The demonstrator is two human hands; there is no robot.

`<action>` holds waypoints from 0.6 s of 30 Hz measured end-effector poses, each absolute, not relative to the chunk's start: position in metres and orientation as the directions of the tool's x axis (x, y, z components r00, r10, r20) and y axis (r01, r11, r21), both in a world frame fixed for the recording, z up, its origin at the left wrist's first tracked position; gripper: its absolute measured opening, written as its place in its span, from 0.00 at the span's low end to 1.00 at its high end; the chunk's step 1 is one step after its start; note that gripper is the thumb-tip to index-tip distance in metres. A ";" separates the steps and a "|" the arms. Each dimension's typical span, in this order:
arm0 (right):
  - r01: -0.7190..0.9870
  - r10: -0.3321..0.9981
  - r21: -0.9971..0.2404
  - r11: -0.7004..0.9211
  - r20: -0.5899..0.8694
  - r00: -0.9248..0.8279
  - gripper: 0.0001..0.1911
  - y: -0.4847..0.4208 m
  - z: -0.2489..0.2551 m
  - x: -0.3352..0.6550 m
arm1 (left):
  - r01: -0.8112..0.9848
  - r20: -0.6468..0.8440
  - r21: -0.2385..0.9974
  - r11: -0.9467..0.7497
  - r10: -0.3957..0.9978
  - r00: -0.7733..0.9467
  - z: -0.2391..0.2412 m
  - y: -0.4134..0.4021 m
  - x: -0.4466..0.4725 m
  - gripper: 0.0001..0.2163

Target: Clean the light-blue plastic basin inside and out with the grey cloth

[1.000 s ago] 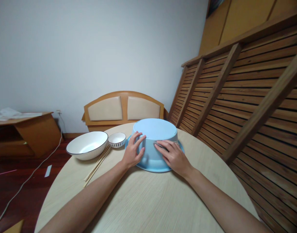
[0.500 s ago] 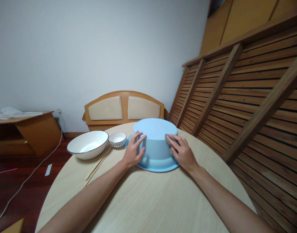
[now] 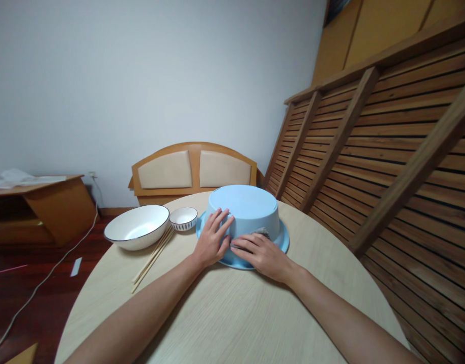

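Observation:
A light blue basin (image 3: 243,199) lies upside down on the round wooden table (image 3: 232,313). My left hand (image 3: 214,237) rests with fingers spread against the basin's near left side. My right hand (image 3: 264,255) presses a grey cloth (image 3: 261,232) to the front of the basin's wall, low near the rim. Most of the cloth is hidden under that hand; only its upper edge shows. The fingertips of my right hand come close to my left thumb.
Left of the basin stand a small striped bowl (image 3: 183,218) and a large white bowl (image 3: 137,227) with a dark rim. Several wooden chopsticks (image 3: 153,260) lie beside them. A slatted wooden frame (image 3: 369,167) leans at the right, and a headboard (image 3: 194,169) stands behind the table.
My right hand has slid left with the cloth, from the basin's right side to its front. My left hand has shifted slightly and stays on the basin.

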State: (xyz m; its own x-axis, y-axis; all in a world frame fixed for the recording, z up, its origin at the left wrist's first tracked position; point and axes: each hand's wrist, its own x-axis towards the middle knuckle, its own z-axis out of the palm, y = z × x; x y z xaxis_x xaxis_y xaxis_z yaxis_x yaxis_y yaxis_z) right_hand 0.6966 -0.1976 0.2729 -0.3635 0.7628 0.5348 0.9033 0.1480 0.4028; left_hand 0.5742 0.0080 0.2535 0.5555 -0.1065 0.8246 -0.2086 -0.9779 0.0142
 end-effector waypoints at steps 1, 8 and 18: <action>0.908 0.760 0.398 0.132 0.547 -0.350 0.19 -0.198 0.274 0.698 | -0.211 0.821 0.007 -0.977 -0.115 0.560 0.254 0.007 0.574 0.31; 0.971 0.630 0.231 -0.057 0.763 -0.145 0.25 -0.213 0.288 0.723 | -0.195 0.832 0.039 -0.980 -0.076 0.550 0.259 0.000 0.576 0.32; 0.938 0.687 0.348 -0.010 0.684 -0.246 0.23 -0.206 0.278 0.713 | -0.222 0.834 0.058 -0.973 -0.075 0.547 0.264 0.016 0.577 0.29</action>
